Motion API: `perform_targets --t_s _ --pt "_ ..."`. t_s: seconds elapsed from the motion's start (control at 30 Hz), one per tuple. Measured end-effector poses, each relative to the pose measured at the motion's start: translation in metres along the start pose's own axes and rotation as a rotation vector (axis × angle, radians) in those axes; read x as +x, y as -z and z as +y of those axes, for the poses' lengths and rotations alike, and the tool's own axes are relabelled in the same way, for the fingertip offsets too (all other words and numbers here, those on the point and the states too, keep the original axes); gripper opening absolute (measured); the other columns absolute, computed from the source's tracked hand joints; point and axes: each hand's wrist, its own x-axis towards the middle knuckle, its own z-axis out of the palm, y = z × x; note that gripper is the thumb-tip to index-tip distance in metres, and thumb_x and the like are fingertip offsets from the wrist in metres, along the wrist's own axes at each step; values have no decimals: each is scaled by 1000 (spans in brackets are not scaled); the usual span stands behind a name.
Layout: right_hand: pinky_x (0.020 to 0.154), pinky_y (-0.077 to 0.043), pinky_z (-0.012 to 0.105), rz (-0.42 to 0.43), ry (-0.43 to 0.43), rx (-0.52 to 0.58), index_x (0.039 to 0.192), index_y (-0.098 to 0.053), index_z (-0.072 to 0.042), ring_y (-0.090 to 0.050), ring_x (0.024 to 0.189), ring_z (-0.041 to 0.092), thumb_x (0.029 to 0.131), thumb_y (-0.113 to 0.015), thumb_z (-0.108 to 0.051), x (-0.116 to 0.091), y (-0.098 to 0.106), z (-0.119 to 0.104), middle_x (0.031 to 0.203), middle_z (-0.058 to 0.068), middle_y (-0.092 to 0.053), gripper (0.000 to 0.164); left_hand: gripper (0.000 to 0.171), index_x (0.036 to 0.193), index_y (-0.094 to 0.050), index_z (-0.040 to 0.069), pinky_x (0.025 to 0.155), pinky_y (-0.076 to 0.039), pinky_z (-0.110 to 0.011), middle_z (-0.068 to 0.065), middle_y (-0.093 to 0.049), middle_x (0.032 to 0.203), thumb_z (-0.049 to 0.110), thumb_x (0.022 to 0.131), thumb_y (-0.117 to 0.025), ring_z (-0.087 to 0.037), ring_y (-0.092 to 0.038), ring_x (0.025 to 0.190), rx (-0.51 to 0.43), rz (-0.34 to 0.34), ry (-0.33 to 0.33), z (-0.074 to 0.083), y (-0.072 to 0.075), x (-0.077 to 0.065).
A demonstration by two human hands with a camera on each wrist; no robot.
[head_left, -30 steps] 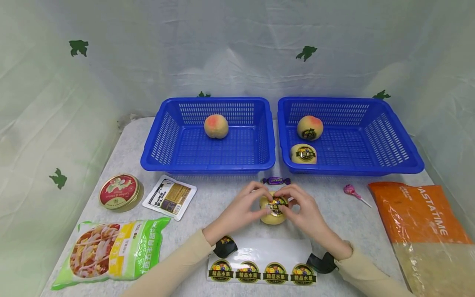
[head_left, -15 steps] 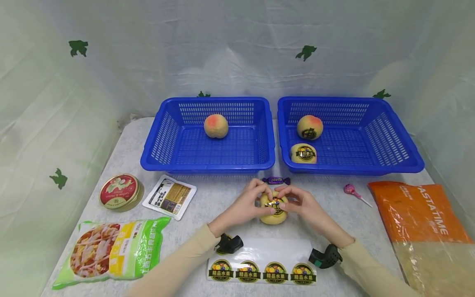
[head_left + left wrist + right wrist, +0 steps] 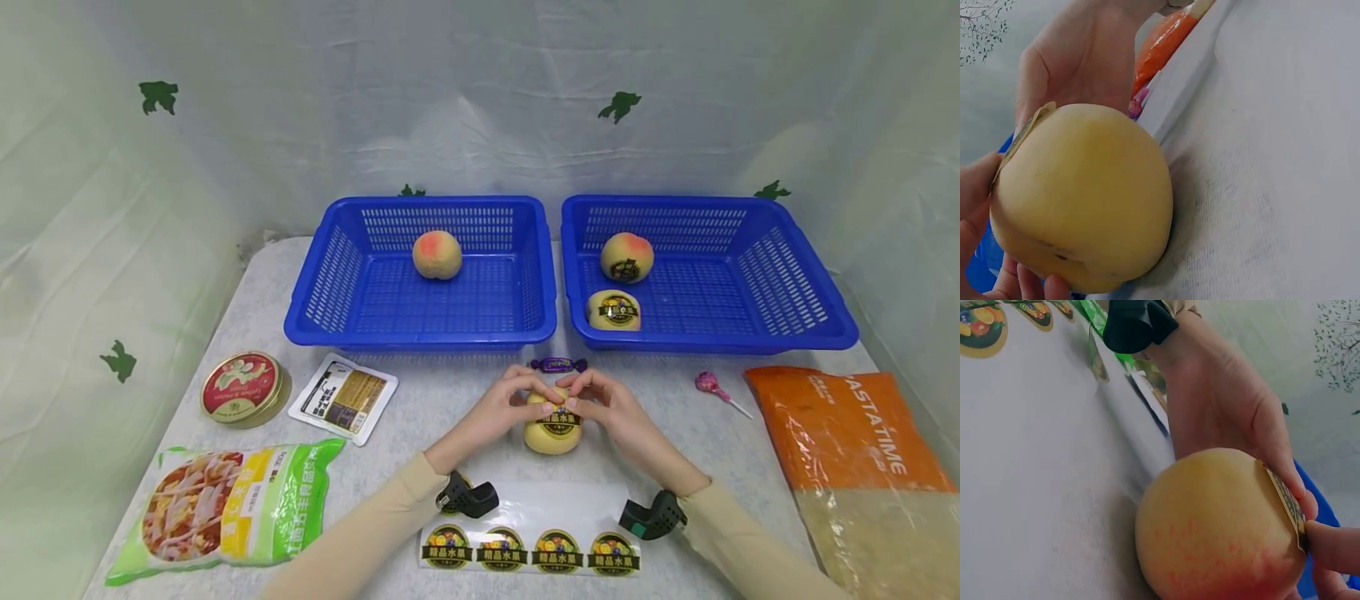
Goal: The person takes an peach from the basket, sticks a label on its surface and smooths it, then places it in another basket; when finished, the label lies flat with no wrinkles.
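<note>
A pale yellow peach [image 3: 551, 442] rests on the table between both hands in the head view. On its top lies a round black-and-gold fruit sticker [image 3: 559, 422]. My left hand [image 3: 497, 417] holds the peach from the left, thumb on the sticker and fingers curled behind the fruit. From the other side my right hand [image 3: 621, 421] grips it, its thumb also on the sticker. The left wrist view shows one edge of the sticker [image 3: 1027, 128] standing slightly off the skin. A red blush marks the peach [image 3: 1222, 531] in the right wrist view.
Behind are a left blue basket [image 3: 420, 338] with one peach and a right blue basket [image 3: 720, 342] with two stickered peaches. A sticker sheet [image 3: 555, 500] lies in front. Around stand a round tin [image 3: 243, 387], food packs, a purple candy [image 3: 558, 365] and a lollipop [image 3: 708, 383].
Both thumbs have shifted upward over the sticker, so more of its lower part shows. The wrists have moved slightly; the peach has stayed in place.
</note>
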Motion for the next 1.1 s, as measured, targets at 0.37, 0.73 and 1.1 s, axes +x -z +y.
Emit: perform_targets --t_s 0.37,0.73,1.1 --pt "87 -41 35 -89 12 38 103 -42 5 -41 115 32 86 -58 -6 0 8 -2 124 19 -46 26 17 97 -65 -2 84 -39 -32 -7 -46 105 8 83 -64 -18 -39 105 -49 23 19 10 2 -3" --pt "94 -34 47 -224 126 -120 112 -34 -4 -35 120 31 80 -68 -10 -1 9 2 130 12 -38 46 28 92 -60 22 83 -35 -35 1 -36 107 21 69 -76 -20 -33 102 190 88 -14 -4 -12 -6" --pt "93 -34 46 -180 161 -54 102 -38 3 -41 117 32 82 -64 -2 -1 14 9 128 17 -45 34 22 102 -65 13 77 -43 -31 -2 -39 110 16 80 -69 -17 -37 102 45 -40 -30 -6 2 -4"
